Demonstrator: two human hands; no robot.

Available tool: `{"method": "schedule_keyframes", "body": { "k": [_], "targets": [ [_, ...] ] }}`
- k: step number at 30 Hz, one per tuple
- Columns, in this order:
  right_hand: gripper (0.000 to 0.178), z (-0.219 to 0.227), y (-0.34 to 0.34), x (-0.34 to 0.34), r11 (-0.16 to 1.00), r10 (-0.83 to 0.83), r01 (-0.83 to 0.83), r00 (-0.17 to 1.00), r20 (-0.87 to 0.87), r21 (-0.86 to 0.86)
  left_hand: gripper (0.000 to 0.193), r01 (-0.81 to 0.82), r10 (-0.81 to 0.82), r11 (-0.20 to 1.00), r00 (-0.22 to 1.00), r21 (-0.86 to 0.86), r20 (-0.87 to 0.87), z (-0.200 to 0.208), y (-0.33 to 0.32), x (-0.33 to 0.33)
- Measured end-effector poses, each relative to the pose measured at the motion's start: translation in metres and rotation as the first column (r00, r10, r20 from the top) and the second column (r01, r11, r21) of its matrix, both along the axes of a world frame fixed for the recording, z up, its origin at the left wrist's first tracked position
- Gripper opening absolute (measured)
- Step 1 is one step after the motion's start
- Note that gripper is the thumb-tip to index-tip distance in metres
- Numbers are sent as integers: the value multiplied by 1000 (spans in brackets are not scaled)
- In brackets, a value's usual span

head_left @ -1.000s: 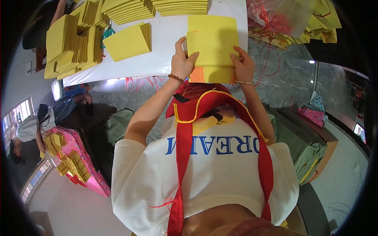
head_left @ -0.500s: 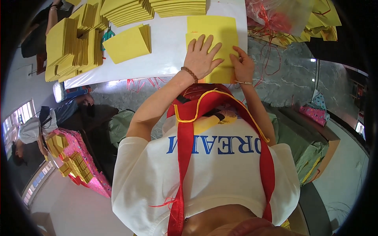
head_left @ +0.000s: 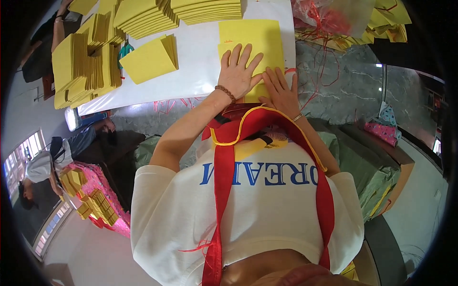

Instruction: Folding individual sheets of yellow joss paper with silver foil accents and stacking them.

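The yellow paper (head_left: 253,32) lies at the near right part of the white table (head_left: 195,78), below the two hands, and its near end comes close to the red apron (head_left: 267,113). In my judgement, the first danger is sliding: the paper seems to be in two layers, because a second edge shows to the near side of its far edge, and if the palms push unequally, one layer could shift and the fold would become crooked. The near end could also be bent by the apron, if the body leans forward. Less probably, a wide movement to the left could disturb the folded sheet (head_left: 143,61), which rests near the scissors (head_left: 125,50). About the grip: the left hand (head_left: 238,76) is spread wide, with its palm down on the paper and the fingers pointing to the far side; it appears to press, not to pinch. The right hand (head_left: 281,93) is also extended, laid over the right edge of the paper, its fingers closer together and the tips just beside the left thumb. I see nothing clasped in either hand; how strongly they press, I cannot tell.
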State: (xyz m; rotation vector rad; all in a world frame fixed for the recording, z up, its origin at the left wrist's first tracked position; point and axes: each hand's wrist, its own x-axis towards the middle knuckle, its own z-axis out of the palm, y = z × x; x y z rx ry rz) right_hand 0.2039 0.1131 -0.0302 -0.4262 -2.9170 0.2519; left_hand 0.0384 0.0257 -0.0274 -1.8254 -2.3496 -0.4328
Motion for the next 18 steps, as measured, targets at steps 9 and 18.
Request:
{"method": "schedule_keyframes", "body": {
  "k": [9, 18],
  "targets": [
    [54, -1, 7, -1, 961, -28, 32, 999, 18, -273, 65, 157, -152, 981, 987, -111, 55, 5, -8, -10],
    [54, -13, 56, -47, 989, -65, 59, 997, -44, -137, 67, 125, -124, 991, 992, -54, 23, -2, -9, -8]
  ]
}}
